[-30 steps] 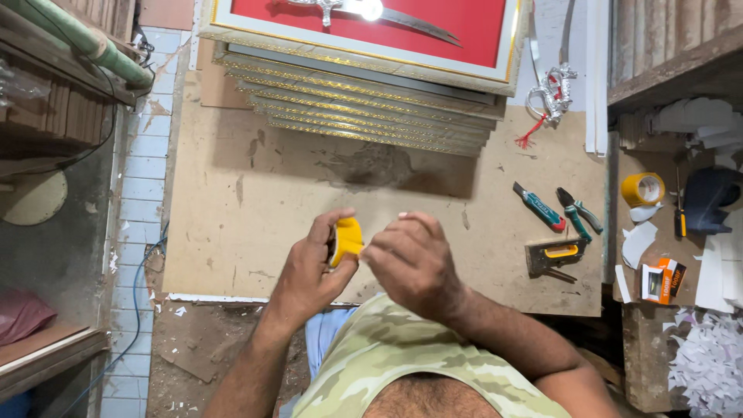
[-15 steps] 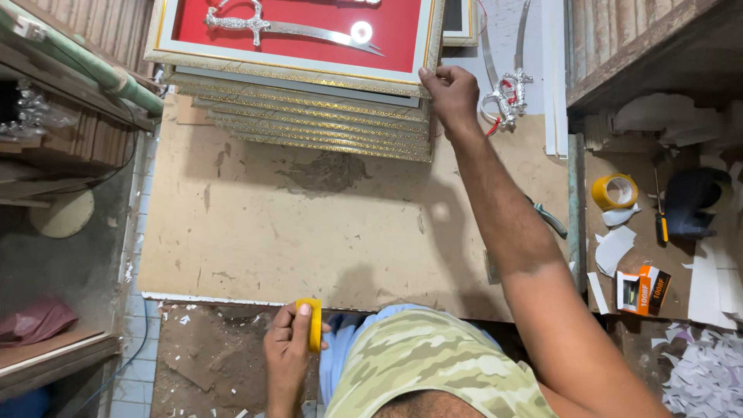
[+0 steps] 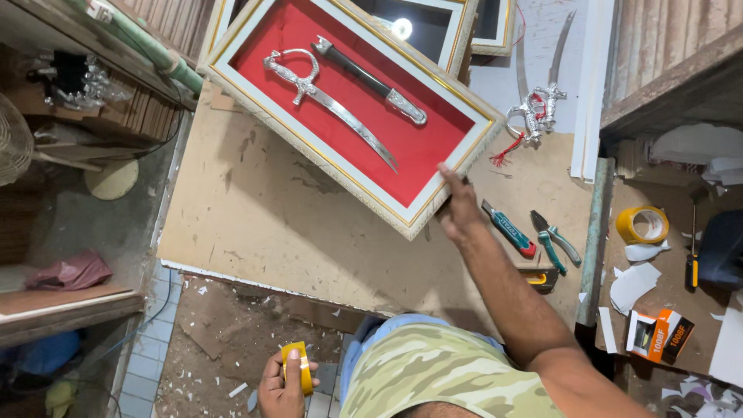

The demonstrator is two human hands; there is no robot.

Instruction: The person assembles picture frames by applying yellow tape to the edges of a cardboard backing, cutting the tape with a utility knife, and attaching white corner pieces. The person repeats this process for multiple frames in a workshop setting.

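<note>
My right hand (image 3: pixel 459 209) grips the lower right edge of a white and gold framed display box (image 3: pixel 348 116) with a red backing, lifted and tilted over the workbench (image 3: pixel 271 224). Inside the box are a curved silver sword (image 3: pixel 325 101) and its dark scabbard (image 3: pixel 371 77). Down by my left side, below the bench edge, my left hand (image 3: pixel 282 383) holds a roll of yellow tape (image 3: pixel 298 368).
A green-handled cutter (image 3: pixel 508 229) and green pliers (image 3: pixel 555 238) lie right of my right hand. A second sword with a red tassel (image 3: pixel 534 108) lies behind. The side shelf holds another yellow tape roll (image 3: pixel 642 224), paper scraps and a small box (image 3: pixel 658 334). More frames (image 3: pixel 433 23) stand at the back.
My right hand has pulled the red framed box off the stack toward me and tilted it. My left hand stays low with the yellow tape.
</note>
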